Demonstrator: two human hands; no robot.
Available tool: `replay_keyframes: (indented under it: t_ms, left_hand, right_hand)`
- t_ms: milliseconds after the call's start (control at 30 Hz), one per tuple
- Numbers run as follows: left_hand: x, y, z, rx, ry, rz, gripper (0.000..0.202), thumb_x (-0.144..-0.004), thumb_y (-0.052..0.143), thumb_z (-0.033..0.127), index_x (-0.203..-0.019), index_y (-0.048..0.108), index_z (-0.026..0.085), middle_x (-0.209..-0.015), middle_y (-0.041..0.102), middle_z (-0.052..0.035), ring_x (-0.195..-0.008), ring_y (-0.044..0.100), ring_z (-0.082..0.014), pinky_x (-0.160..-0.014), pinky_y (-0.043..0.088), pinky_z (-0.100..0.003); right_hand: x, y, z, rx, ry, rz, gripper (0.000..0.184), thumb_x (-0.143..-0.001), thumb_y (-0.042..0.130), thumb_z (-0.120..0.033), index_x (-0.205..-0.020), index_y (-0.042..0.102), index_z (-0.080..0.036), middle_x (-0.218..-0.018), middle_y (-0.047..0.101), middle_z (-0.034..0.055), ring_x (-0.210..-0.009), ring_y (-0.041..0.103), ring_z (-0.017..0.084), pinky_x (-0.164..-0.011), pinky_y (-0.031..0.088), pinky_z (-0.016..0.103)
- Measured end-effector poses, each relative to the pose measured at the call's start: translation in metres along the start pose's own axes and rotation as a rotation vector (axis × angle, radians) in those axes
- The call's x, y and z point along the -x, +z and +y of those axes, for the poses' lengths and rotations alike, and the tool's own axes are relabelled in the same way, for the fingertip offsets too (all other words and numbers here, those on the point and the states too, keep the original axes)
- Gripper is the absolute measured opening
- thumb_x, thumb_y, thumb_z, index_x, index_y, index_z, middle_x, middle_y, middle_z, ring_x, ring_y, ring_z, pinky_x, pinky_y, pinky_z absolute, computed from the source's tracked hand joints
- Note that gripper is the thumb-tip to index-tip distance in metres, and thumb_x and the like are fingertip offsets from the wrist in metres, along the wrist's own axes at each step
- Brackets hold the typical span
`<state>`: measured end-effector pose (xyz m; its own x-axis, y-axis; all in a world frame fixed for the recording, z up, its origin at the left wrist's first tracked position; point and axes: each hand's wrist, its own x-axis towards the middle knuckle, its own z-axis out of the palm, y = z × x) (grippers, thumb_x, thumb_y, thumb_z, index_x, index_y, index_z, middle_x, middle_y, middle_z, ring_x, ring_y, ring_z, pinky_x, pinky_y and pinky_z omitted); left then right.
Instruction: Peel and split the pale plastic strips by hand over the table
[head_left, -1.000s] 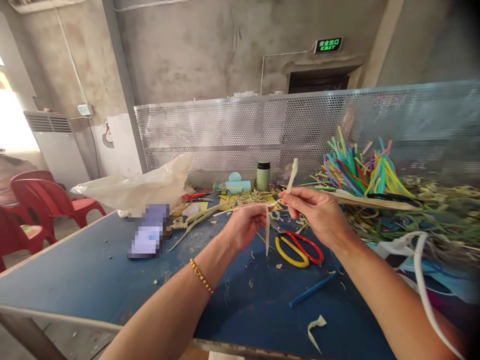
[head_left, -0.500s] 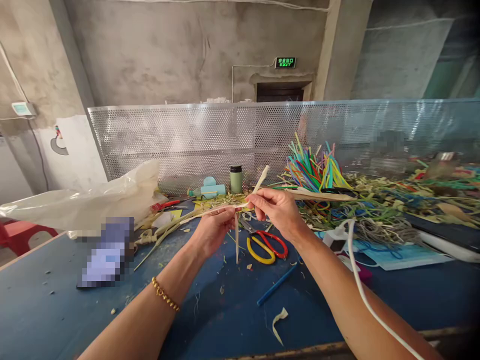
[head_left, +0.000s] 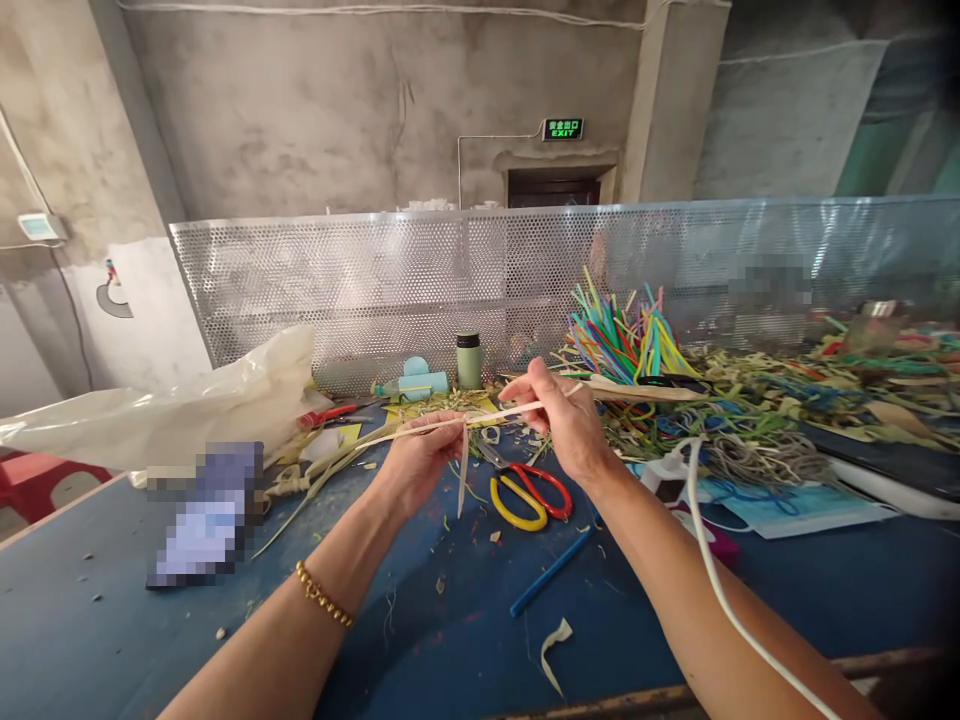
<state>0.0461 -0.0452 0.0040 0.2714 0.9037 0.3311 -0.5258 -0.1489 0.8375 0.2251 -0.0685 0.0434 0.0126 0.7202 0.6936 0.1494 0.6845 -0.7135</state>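
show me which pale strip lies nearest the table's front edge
The short, curled strip, loose on the tabletop and nearer that edge than the blue stick. The long strip differs: it is held up in the left grip.

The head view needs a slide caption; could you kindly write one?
Left hand holding a pale strip, right hand close by, above a blue table with red-and-yellow scissors.

Metal screen [head_left: 375, 300] (shiny), rough wall [head_left: 300, 110], matt strip [head_left: 517, 409]
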Motion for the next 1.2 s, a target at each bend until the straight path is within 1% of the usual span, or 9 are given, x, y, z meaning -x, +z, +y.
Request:
replay_keyframes:
  t_ms: [167,233,333,433,533,667,767,867,1200]
  left_hand:
    - [0.002,-0.001,-0.002,-0.136,-0.033,0.006,0.017,-0.066,0.077,0.021,-0.060,0.065,0.010,-0.058,0.057,-0.0016,-0.052,0.048,-0.0088,-0.054,0.038,-0.023]
    - [0.004,-0.001,-0.004,-0.200,-0.094,0.013,0.016,-0.065,0.076,0.021,-0.060,0.065,0.010,-0.056,0.055,-0.0007,-0.050,0.047,-0.0088,-0.052,0.036,-0.024]
    - [0.007,0.002,-0.007,-0.254,-0.153,-0.046,0.013,-0.064,0.074,0.021,-0.062,0.066,0.010,-0.055,0.053,0.0001,-0.049,0.046,-0.0088,-0.050,0.034,-0.025]
    - [0.010,0.005,-0.010,-0.275,-0.170,-0.118,0.013,-0.061,0.073,0.018,-0.057,0.063,0.011,-0.051,0.048,0.0025,-0.048,0.042,-0.0079,-0.050,0.033,-0.025]
    - [0.011,0.005,-0.012,-0.344,-0.187,-0.155,0.015,-0.061,0.074,0.019,-0.055,0.062,0.012,-0.051,0.049,0.0019,-0.048,0.042,-0.0085,-0.051,0.034,-0.026]
    - [0.009,-0.001,-0.010,-0.467,-0.168,-0.225,0.020,-0.065,0.074,0.026,-0.056,0.062,0.011,-0.053,0.051,0.0010,-0.048,0.044,-0.0086,-0.051,0.034,-0.026]
    - [0.009,-0.003,-0.006,-0.512,-0.183,-0.249,0.022,-0.067,0.074,0.029,-0.059,0.064,0.011,-0.055,0.053,0.0006,-0.049,0.045,-0.0087,-0.053,0.034,-0.026]
    - [0.009,-0.002,-0.001,-0.499,-0.184,-0.228,0.023,-0.068,0.074,0.031,-0.063,0.064,0.011,-0.056,0.053,0.0008,-0.051,0.046,-0.0087,-0.054,0.035,-0.025]
    - [0.011,0.004,0.001,-0.441,-0.151,-0.222,0.027,-0.072,0.075,0.036,-0.068,0.066,0.011,-0.058,0.054,0.0006,-0.053,0.046,-0.0085,-0.055,0.034,-0.024]
  right_hand:
    - [-0.004,-0.005,-0.005,0.034,-0.109,0.238,0.032,-0.087,0.060,-0.047,-0.077,0.069,-0.019,-0.060,0.048,-0.0014,-0.053,0.040,0.011,-0.050,0.030,0.026]
    - [-0.003,-0.005,-0.006,0.142,-0.117,0.119,0.023,-0.086,0.062,-0.038,-0.079,0.070,-0.018,-0.063,0.053,-0.0007,-0.056,0.043,0.011,-0.053,0.033,0.026]
    - [0.000,0.000,-0.002,0.348,-0.148,-0.254,0.021,-0.087,0.060,-0.029,-0.076,0.073,-0.015,-0.069,0.059,0.0019,-0.064,0.051,0.013,-0.061,0.039,0.027]
    - [0.005,0.007,0.004,0.479,-0.178,-0.488,0.015,-0.085,0.063,-0.021,-0.082,0.076,-0.016,-0.072,0.059,0.0020,-0.066,0.054,0.012,-0.063,0.039,0.026]
    - [0.006,0.010,0.006,0.476,-0.157,-0.565,0.013,-0.083,0.063,-0.016,-0.079,0.075,-0.015,-0.072,0.059,0.0020,-0.066,0.054,0.011,-0.064,0.040,0.025]
    - [0.005,0.005,0.005,0.322,0.062,-0.636,0.009,-0.081,0.064,-0.020,-0.077,0.068,-0.012,-0.066,0.060,0.0004,-0.057,0.052,0.010,-0.055,0.040,0.023]
    - [0.002,-0.001,0.004,0.186,0.175,-0.613,0.016,-0.081,0.066,-0.029,-0.080,0.065,-0.013,-0.063,0.059,-0.0017,-0.052,0.051,0.008,-0.050,0.041,0.022]
    - [-0.002,-0.009,0.004,0.157,0.166,-0.563,0.021,-0.079,0.068,-0.034,-0.077,0.064,-0.013,-0.068,0.061,-0.0003,-0.051,0.052,0.008,-0.050,0.042,0.022]
    - [-0.002,-0.002,0.006,0.253,-0.021,-0.404,0.005,-0.076,0.067,-0.018,-0.073,0.066,-0.014,-0.068,0.066,0.0011,-0.057,0.058,0.010,-0.055,0.046,0.023]
